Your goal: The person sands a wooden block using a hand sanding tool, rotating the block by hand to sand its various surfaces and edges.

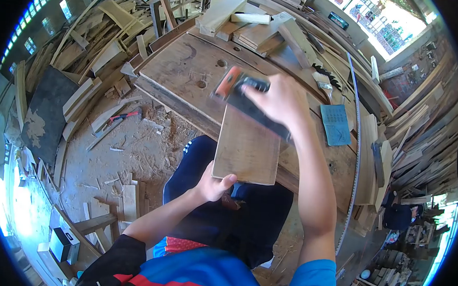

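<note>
My left hand [213,186] grips the near end of a flat wooden board [246,149], its thumb over the near edge. The board slants up from my lap, its far end at the edge of the workbench [181,72]. Over that far end, my right hand [282,102] is wrapped round an orange-and-black hand sander [256,109] with a long flat base. The sander is smeared by motion and lies diagonally across the board, hiding its far edge.
A blue printed sheet [335,125] and a brush [323,87] lie on the bench at the right, near a long metal ruler [356,123]. Wood blocks [259,37] are stacked at the back. Shavings and a red-handled tool [125,116] lie on the floor. A person [400,216] is at far right.
</note>
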Demonstrator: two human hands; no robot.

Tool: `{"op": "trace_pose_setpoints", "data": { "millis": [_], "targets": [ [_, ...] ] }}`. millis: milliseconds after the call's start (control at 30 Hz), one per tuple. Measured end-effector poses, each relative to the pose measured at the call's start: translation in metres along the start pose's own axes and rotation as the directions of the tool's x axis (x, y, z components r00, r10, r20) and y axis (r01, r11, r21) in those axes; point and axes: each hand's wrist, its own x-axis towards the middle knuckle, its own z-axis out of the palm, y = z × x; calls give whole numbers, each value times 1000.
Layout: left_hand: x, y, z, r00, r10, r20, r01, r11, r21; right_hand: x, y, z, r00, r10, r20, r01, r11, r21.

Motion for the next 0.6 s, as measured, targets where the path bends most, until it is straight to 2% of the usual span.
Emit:
{"op": "trace_pose_setpoints", "data": {
  "millis": [33, 100, 167, 200, 300, 367, 400, 600],
  "targets": [
    [-1, -1, -1, 1000, -18, 18, 18, 1000, 0, -16, -4, 6, 999, -45, 8, 46, 999, -30],
    [-4, -9, 1, 1000, 27, 0, -27, 1000, 5, -57, -16, 16, 990, -135, -52, 136, 990, 26],
    [4, -6, 5, 999, 45, -3, -45, 998, -34, -74, -25, 18, 986, -162, -29, 162, 987, -1],
    [0, -4, 6, 1000, 19, 13, -18, 997, -75, -65, -21, 22, 987, -152, -58, 152, 988, -6],
    [-4, 8, 14, 999, -41, -14, 37, 981, -190, -21, -12, 7, 998, 9, -61, -11, 1000, -25],
    [3, 12, 20, 994, -72, -86, 47, 965, -258, 14, 8, 6, 996, 56, -68, -56, 998, -8],
    [5, 11, 21, 995, -73, -67, 54, 964, -261, 27, 16, 9, 989, 94, -113, -95, 995, -9],
    [7, 7, 19, 996, -85, -29, 75, 966, -247, 33, 20, 8, 992, 92, -92, -94, 995, -20]
  ]
}}
